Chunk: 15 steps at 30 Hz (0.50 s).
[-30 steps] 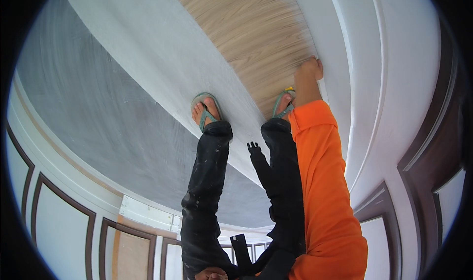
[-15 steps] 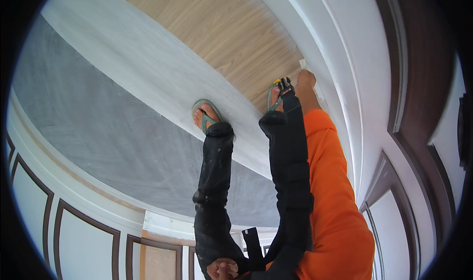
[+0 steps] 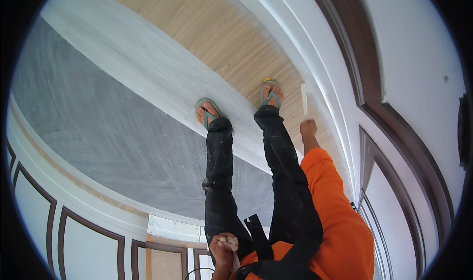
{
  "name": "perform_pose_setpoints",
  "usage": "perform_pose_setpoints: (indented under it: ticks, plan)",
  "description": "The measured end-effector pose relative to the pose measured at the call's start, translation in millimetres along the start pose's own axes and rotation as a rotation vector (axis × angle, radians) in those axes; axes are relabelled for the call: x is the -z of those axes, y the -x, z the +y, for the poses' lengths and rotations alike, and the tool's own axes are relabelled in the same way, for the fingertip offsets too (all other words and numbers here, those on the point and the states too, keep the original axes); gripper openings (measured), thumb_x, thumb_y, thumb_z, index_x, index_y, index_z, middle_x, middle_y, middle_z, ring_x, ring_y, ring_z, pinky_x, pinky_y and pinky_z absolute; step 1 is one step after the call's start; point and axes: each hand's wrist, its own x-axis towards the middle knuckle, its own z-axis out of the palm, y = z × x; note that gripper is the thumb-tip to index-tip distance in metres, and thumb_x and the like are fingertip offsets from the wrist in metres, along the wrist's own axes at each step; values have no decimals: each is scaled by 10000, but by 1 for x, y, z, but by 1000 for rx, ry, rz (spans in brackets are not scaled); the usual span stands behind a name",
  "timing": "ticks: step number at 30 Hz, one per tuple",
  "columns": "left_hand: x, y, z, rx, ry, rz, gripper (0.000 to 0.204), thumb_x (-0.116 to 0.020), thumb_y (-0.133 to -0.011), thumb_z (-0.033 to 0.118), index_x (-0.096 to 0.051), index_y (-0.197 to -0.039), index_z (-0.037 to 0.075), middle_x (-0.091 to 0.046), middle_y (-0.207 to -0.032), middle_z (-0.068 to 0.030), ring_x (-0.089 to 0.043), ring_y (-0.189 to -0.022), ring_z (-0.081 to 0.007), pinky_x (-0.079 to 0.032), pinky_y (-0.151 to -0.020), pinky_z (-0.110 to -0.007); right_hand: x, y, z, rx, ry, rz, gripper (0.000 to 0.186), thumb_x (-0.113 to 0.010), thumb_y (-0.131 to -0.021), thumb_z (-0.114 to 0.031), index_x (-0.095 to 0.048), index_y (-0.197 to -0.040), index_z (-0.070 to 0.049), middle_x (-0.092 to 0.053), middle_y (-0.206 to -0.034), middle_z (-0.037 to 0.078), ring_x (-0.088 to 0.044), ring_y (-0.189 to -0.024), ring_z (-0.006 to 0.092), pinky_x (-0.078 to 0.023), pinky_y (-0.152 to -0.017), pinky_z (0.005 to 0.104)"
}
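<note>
My right hand (image 3: 308, 128), at the end of my orange sleeve (image 3: 335, 196), is closed on a long pale strip (image 3: 304, 100) that rises from my fingers over the wood-look floor (image 3: 207, 43), near the right-hand skirting. My left hand (image 3: 220, 248), low in the view beside my dark trousers, is closed on a crumpled pale strip (image 3: 229, 242), part of which hangs down. My feet in green sandals (image 3: 271, 94) stand on the flooring, the left one on the whitish band, with a small yellow object (image 3: 267, 79) by the right one.
A grey floor section (image 3: 98, 107) lies left, beside a whitish band (image 3: 123, 38). White walls with brown moulded panels (image 3: 91, 240) curve along the left and bottom, with a bare board (image 3: 165, 265) among them. White skirting (image 3: 290, 38) and dark moulding (image 3: 364, 93) run along the right.
My right hand has moved back from the skirting toward my body, and a pale strip now shows in it. My left hand has risen into fuller view. The black strap's buckle has dropped from sight.
</note>
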Motion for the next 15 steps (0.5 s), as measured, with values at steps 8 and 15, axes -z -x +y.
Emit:
perform_pose_setpoints:
  ticks: [8,15]
  plan:
    - [6,5,63,75,455,-77,355,-518,-858,361,-470,-1097,103,-533,-1108,-116,-546,-1030,-313,-481,-816,-481,123,165,65,294,333,-570,212,-575,-747,-182,-647,-848,-10,-629,-946,213,-605,-908,374,-471,-801,439]
    - [24,72,196,-224,568,-154,269,-460,-930,175,-420,-1191,121,-526,-1138,-118,-553,-1032,-296,-481,-844,-481,174,304,-148,779,1,-174,101,-550,-788,-123,-555,-818,-27,-609,-790,191,-612,-791,350,-477,-725,421]
